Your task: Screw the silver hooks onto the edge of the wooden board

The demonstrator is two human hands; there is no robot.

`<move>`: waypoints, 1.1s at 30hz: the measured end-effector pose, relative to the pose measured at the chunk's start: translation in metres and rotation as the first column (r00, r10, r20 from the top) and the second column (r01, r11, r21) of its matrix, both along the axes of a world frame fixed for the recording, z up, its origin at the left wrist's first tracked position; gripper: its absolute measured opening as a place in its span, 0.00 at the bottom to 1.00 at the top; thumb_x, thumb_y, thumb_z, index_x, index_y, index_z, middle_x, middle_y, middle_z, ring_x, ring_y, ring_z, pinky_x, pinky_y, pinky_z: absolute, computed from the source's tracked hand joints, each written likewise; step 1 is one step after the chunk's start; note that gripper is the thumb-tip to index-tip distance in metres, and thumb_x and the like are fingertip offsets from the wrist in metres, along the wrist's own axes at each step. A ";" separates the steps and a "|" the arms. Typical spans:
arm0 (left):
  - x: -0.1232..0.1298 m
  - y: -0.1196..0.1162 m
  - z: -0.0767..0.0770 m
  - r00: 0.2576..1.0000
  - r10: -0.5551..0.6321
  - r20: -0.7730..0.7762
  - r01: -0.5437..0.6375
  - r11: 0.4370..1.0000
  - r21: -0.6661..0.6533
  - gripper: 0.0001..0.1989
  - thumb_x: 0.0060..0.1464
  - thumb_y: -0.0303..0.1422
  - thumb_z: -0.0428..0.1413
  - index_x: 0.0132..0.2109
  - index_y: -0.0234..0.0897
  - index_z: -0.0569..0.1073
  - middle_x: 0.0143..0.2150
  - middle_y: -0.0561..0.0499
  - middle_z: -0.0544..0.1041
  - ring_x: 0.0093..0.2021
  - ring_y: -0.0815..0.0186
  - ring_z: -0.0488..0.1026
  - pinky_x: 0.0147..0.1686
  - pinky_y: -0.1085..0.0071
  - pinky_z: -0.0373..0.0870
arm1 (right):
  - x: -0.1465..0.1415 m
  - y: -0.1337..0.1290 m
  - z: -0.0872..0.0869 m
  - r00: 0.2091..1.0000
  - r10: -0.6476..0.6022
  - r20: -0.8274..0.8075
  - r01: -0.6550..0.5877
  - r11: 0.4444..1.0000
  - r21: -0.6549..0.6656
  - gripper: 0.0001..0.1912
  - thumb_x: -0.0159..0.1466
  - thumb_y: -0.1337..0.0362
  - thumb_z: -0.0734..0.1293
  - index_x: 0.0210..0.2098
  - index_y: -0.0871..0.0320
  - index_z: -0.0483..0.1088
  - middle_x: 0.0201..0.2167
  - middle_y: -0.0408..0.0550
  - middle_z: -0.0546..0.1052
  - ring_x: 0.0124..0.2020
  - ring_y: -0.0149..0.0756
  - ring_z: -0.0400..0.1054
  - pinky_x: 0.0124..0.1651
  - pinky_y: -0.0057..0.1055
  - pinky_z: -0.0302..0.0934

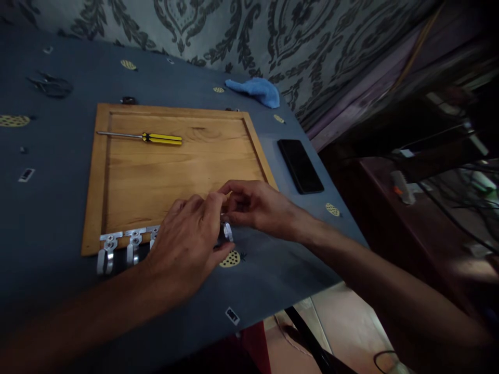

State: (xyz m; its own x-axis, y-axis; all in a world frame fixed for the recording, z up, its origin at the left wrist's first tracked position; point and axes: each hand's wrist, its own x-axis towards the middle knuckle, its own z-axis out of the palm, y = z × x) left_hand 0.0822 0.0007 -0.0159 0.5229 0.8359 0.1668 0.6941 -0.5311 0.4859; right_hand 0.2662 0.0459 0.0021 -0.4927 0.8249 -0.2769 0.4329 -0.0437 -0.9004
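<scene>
A framed wooden panel (167,174) lies flat on the table, with several silver metal hooks (135,244) fixed by screws along its near edge. My left hand (191,234) curls over that edge, its thumb and fingers around a further metal hook (228,232), partly hidden. Close against it, my right hand (257,208) has its thumb and fingertips pinched together above the same hook. Whatever sits in that pinch is too small or too covered to make out. A yellow and black screwdriver (161,139) rests on the panel's far left, out of both hands.
On the blue-grey patterned table (288,275) lie a black phone (300,166) at right, a blue cloth (257,91) by the wall, and a dark tool (50,85), perhaps pliers, at far left. Small dark pieces (128,100) sit behind the panel. Cables (460,218) clutter the right side.
</scene>
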 end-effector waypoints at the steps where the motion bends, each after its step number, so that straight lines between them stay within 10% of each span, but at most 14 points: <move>1: 0.000 0.000 0.000 1.000 0.001 -0.002 -0.001 1.000 -0.004 0.28 0.50 0.31 0.65 0.54 0.40 0.60 0.45 0.47 0.78 0.45 0.53 0.75 0.44 0.56 0.71 | 0.001 -0.001 0.000 1.000 -0.006 -0.001 0.006 1.000 0.013 0.12 0.57 0.63 0.73 0.39 0.60 0.72 0.20 0.37 0.70 0.23 0.26 0.62 0.27 0.25 0.55; 9: -0.001 0.001 -0.001 1.000 -0.005 -0.004 0.005 0.999 0.033 0.28 0.49 0.31 0.66 0.52 0.39 0.59 0.43 0.48 0.78 0.43 0.53 0.75 0.43 0.57 0.71 | 0.020 -0.011 -0.008 0.961 -0.273 0.052 0.236 0.900 0.366 0.15 0.66 0.53 0.66 0.43 0.58 0.72 0.24 0.41 0.70 0.25 0.30 0.64 0.28 0.28 0.60; 14: -0.002 0.000 -0.001 1.000 -0.003 -0.011 0.003 1.000 0.026 0.29 0.50 0.32 0.66 0.53 0.40 0.58 0.43 0.48 0.78 0.44 0.52 0.76 0.42 0.57 0.71 | 0.036 0.005 -0.020 0.904 -0.385 0.186 0.182 0.739 0.649 0.15 0.66 0.60 0.65 0.50 0.58 0.72 0.48 0.57 0.75 0.51 0.47 0.69 0.54 0.47 0.64; 18: -0.002 -0.001 0.001 1.000 -0.006 -0.016 0.006 1.000 0.028 0.28 0.51 0.32 0.66 0.52 0.39 0.59 0.43 0.47 0.78 0.44 0.52 0.76 0.43 0.56 0.72 | 0.036 0.026 -0.030 0.890 -0.327 0.318 0.016 0.719 0.695 0.22 0.65 0.62 0.66 0.58 0.59 0.69 0.62 0.61 0.69 0.63 0.56 0.60 0.66 0.55 0.54; 26: -0.002 -0.001 0.001 1.000 0.005 -0.011 -0.005 0.999 -0.036 0.27 0.51 0.32 0.65 0.53 0.38 0.60 0.46 0.45 0.78 0.46 0.51 0.75 0.45 0.54 0.72 | 0.031 0.033 -0.036 0.865 -0.323 0.383 -0.071 0.677 0.732 0.10 0.69 0.61 0.61 0.43 0.56 0.74 0.42 0.55 0.77 0.47 0.49 0.70 0.53 0.47 0.65; 33: 0.002 -0.002 0.003 0.999 0.031 0.015 -0.028 0.989 -0.148 0.25 0.51 0.28 0.64 0.52 0.40 0.62 0.48 0.45 0.77 0.49 0.50 0.74 0.49 0.51 0.72 | 0.028 0.052 -0.038 0.888 -0.329 0.321 -0.071 0.592 0.803 0.25 0.67 0.58 0.64 0.61 0.58 0.62 0.60 0.63 0.67 0.62 0.55 0.62 0.61 0.56 0.61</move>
State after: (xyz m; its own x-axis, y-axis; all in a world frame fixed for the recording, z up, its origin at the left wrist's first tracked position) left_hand 0.0846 -0.0017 -0.0125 0.4960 0.8670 0.0487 0.6992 -0.4320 0.5697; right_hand 0.2940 0.0980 -0.0354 -0.3703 0.8541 0.3652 0.7966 0.4942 -0.3482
